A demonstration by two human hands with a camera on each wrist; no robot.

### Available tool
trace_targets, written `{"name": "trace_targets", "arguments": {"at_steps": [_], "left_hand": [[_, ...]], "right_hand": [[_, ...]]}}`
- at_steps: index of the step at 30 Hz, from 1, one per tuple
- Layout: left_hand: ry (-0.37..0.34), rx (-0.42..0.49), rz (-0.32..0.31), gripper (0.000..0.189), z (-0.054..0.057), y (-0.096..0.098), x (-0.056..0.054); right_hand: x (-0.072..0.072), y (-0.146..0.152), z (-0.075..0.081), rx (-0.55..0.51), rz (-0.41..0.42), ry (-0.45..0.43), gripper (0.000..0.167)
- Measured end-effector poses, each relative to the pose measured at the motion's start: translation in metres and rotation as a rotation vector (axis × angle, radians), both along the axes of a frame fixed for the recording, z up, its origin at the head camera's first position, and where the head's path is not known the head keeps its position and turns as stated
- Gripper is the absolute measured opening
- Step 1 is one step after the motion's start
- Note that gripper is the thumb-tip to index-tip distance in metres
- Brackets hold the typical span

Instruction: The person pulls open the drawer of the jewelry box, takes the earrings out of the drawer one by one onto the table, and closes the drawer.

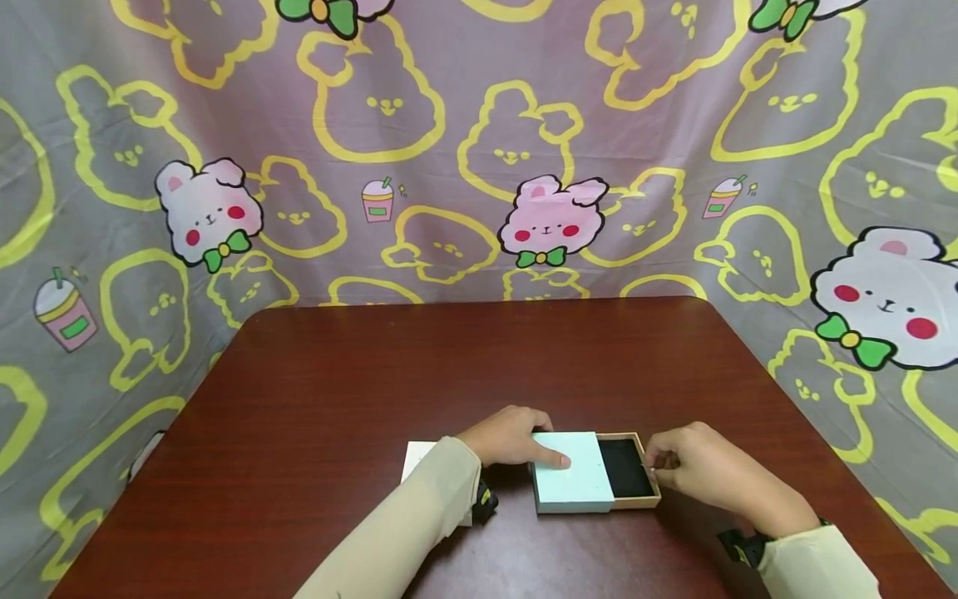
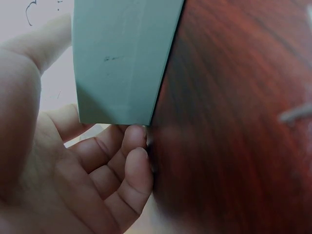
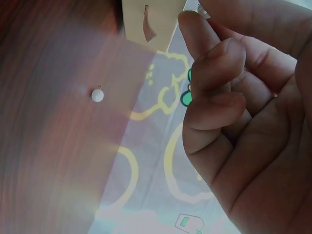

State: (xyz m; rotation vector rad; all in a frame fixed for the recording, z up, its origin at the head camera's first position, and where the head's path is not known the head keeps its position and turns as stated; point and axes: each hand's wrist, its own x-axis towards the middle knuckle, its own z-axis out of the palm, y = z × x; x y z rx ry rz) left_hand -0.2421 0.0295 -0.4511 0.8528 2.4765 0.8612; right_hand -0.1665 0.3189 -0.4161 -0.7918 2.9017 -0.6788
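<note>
A pale mint slide-out box lies on the table, its drawer pulled partway out to the right, showing a black insert. My left hand grips the box's left end, thumb on top and fingers at the far side. In the left wrist view, the curled fingers are by the mint sleeve. Beside the drawer's right end, my right hand pinches a small white pearl stud, mostly hidden by the fingertips. Another pearl stud lies on the table in the right wrist view.
A white sheet or card lies left of the box, partly under my left forearm. The brown table ends at a patterned cloth behind and at the sides. One end of the drawer has a curved slot.
</note>
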Motion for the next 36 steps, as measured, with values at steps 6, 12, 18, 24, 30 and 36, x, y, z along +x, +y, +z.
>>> {"name": "trace_targets", "arguments": {"at_steps": [6, 12, 18, 24, 30, 36], "left_hand": [[0.003, 0.004, -0.001, 0.047, 0.001, 0.000, -0.001], [0.009, 0.005, -0.003, 0.045, 0.002, -0.001, 0.000], [0.008, 0.002, -0.008, 0.046, 0.001, -0.001, 0.000], [0.018, 0.000, -0.008, 0.046, 0.003, -0.001, 0.000], [0.031, -0.007, -0.012, 0.045, -0.001, -0.001, -0.001], [0.028, -0.004, -0.011, 0.044, -0.001, 0.000, -0.001]], "right_hand": [[0.001, 0.002, 0.000, 0.009, -0.017, -0.018, 0.022], [0.002, 0.003, -0.001, 0.013, -0.031, -0.012, 0.021], [0.005, 0.005, -0.001, 0.012, -0.041, -0.021, 0.020], [0.007, 0.007, -0.002, 0.005, -0.064, -0.027, 0.020], [0.008, 0.010, -0.007, -0.004, -0.079, -0.008, 0.022], [0.007, 0.015, -0.009, -0.004, -0.087, 0.015, 0.023]]}}
